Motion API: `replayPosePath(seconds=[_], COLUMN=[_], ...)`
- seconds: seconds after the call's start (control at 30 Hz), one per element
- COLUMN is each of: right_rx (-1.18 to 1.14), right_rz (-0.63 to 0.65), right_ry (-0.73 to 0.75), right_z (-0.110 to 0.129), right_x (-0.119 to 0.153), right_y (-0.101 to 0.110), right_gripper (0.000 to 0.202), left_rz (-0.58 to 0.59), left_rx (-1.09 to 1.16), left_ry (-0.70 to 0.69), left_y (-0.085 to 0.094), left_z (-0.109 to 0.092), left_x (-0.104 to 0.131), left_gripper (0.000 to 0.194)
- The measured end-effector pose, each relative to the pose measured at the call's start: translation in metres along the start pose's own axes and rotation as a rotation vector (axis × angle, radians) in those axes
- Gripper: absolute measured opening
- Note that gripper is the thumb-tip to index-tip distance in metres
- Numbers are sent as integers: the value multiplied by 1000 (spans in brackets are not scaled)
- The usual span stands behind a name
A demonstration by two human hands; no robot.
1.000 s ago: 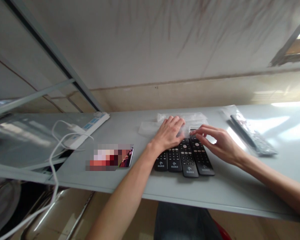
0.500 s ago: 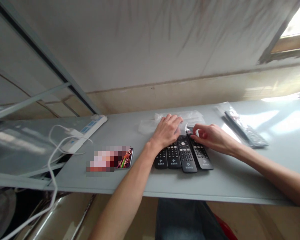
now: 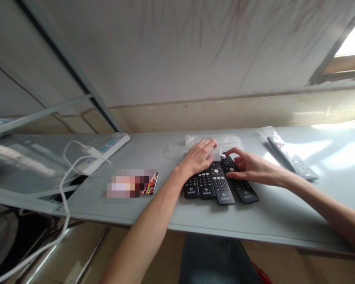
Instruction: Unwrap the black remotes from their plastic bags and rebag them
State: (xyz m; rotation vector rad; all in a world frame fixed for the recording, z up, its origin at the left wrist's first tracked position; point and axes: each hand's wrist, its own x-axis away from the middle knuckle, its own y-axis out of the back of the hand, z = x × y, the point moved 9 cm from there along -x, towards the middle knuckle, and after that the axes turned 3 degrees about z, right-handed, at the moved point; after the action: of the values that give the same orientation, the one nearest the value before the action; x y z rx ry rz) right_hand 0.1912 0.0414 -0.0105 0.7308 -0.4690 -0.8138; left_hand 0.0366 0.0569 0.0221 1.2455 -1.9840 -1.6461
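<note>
Several black remote controls lie side by side on the grey table, among them the third remote control. My left hand rests over the upper ends of the left ones, fingers stretched forward beside clear plastic bags. My right hand is at the rightmost remote control, which lies slanted, its lower end apart from its neighbour. The thumb and index finger are spread, touching it along its left side and near its top. The other fingers curl above its face.
Another remote control in a clear bag lies to the right. On the left are a phone, partly blurred out, and a white power strip with a white cable hanging over the table edge. A wall stands behind.
The rightmost remote control's lower end has swung right, widening the gap beside it. My right thumb has moved down and away from the index finger. My left hand has hardly moved.
</note>
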Motion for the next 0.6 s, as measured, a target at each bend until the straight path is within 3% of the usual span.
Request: replayPosePath(seconds=[0.27, 0.43, 0.6], right_rx=[-174, -249, -418], right_rz=[143, 216, 120], right_ry=[-46, -1, 18], right_z=[-13, -15, -18], right_x=[9, 16, 12], right_y=[6, 17, 31], right_gripper=[73, 71, 67], left_rz=[-18, -8, -39], left_rx=[-38, -71, -190], left_ry=[-32, -5, 35], left_y=[-2, 2, 7], left_z=[-2, -3, 3], left_x=[1, 0, -2], left_gripper=[26, 24, 31])
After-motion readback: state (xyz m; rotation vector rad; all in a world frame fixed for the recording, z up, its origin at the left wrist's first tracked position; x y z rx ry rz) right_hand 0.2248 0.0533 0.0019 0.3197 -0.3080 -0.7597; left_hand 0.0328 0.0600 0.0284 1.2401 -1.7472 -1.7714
